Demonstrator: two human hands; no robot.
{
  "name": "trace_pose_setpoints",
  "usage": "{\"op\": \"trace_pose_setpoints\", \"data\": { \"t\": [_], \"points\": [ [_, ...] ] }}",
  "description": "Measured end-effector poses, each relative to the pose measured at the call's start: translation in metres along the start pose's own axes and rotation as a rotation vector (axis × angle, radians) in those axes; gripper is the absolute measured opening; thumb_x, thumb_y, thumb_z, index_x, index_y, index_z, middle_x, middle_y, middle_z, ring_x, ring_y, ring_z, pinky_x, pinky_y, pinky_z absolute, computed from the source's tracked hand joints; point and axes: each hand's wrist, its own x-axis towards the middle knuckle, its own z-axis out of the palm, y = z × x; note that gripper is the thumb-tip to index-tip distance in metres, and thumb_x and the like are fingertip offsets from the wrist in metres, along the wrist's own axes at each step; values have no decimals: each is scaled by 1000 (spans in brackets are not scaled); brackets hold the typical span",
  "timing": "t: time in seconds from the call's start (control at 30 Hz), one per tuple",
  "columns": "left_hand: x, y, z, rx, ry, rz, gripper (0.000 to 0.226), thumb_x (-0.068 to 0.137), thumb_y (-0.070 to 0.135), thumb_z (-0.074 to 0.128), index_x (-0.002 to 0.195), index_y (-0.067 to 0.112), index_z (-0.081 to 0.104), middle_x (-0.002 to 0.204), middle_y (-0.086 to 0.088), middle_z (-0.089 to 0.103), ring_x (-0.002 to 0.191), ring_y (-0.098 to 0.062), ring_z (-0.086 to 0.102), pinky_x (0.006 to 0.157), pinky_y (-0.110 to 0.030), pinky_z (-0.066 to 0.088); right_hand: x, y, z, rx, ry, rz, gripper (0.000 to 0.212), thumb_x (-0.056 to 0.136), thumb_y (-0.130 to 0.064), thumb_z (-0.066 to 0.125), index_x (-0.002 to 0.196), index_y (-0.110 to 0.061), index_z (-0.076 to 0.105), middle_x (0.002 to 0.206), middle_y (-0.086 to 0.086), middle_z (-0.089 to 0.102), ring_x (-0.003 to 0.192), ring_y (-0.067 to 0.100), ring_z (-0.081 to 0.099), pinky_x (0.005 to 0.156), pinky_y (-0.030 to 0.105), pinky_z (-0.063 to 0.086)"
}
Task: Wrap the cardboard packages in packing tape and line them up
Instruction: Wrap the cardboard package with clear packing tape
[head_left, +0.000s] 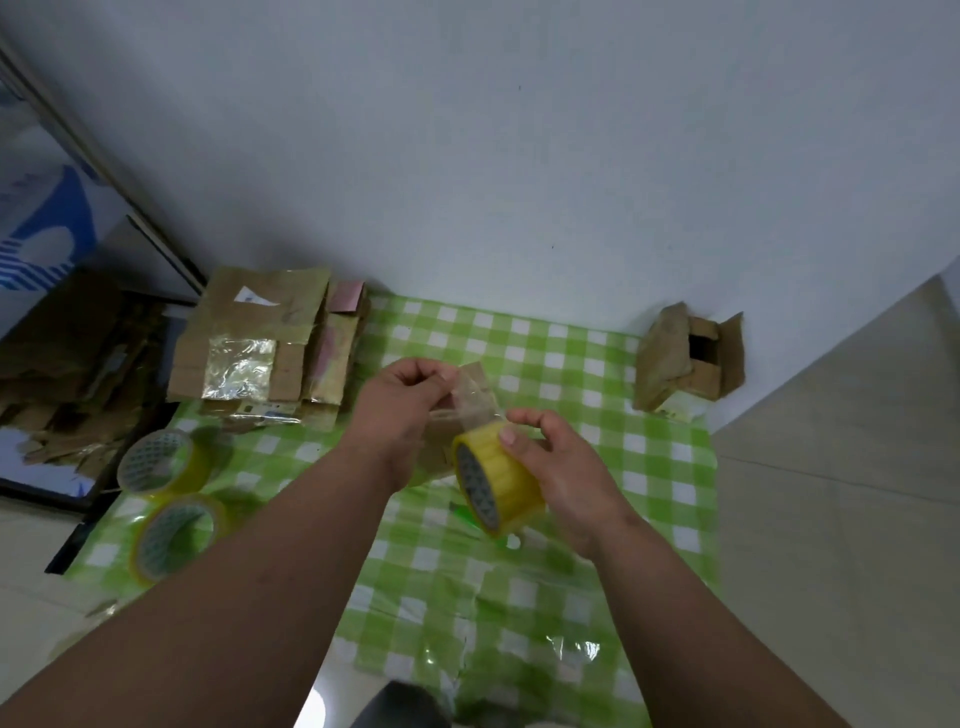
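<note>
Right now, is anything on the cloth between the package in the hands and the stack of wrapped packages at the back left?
Nothing visible. The green checked cloth lies bare between the small cardboard package and the stack.

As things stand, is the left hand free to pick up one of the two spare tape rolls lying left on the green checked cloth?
Probably not yet: the left hand pinches clear tape; nothing blocks the spare rolls.

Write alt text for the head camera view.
A person's left hand holds a small cardboard package while the right hand grips a yellow tape roll against it, above a green checked cloth. Two more tape rolls and stacked packages lie left.
</note>
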Motion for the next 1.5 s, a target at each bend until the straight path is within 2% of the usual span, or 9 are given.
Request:
{"op": "trace_pose_setpoints", "data": {
  "t": [0.1,0.23,0.47,0.63,0.73,0.87,1.0,1.2,1.5],
  "points": [
    [21,16,10,-13,-47,-82,20,91,4,64,73,13,62,60,-3,63,48,-8,59,39,-16,42,7,-7,-4,121,-8,5,29,85,-35,71,113,-28,65,99,1,71,81,6,69,72,25,56],
    [42,28,16,102,-155,-103,18,86,5,69,71,15,67,61,-2,65,58,-12,56,48,-22,40,12,-9,-8,247,-8,26,58,68,-42,73,119,-17,63,105,5,74,92,17,70,82,34,56],
    [63,30,25,67,-192,-68,22,85,4,70,71,19,64,66,5,68,55,-7,63,42,-15,41,12,-11,-17,347,-109,41,42,78,-26,78,112,-7,64,98,8,71,86,17,65,72,27,53],
    [74,34,18,69,-217,-67,25,90,10,66,71,25,60,74,4,73,58,-5,63,41,-15,33,7,-14,-21,244,-187,-53,24,82,-25,65,99,-11,75,97,12,72,87,20,65,77,29,51],
    [78,31,14,62,-198,-69,27,90,8,66,69,24,60,76,4,73,62,-6,64,48,-19,33,7,-16,-24,133,-135,-87,31,84,-34,62,102,-10,73,99,14,72,89,19,65,80,29,51],
    [83,30,10,-57,-106,-66,27,89,5,66,70,23,59,72,3,73,62,-6,65,48,-18,32,1,-10,-19,-96,-4,-60,46,82,-54,56,77,-8,61,66,-4,56,61,8,51,60,22,42],
    [86,27,8,-10,-119,-42,25,88,7,68,70,23,60,75,2,74,63,-7,66,49,-18,33,0,0,-17,-106,41,12,62,86,-60,59,84,1,57,70,0,53,66,11,49,65,29,40],
    [90,13,1,42,-78,-65,21,86,11,71,74,23,59,81,3,75,67,-5,67,63,-27,33,16,9,-10,-615,159,98,47,93,-53,53,63,-18,47,58,-4,47,56,13,45,56,30,34],
    [110,18,-4,211,-124,-53,16,85,18,73,74,25,63,85,9,76,70,-3,67,70,-31,33,34,16,-2,-657,208,162,51,92,-59,51,62,-18,52,56,-4,53,55,13,51,52,29,36]
  ]
}}
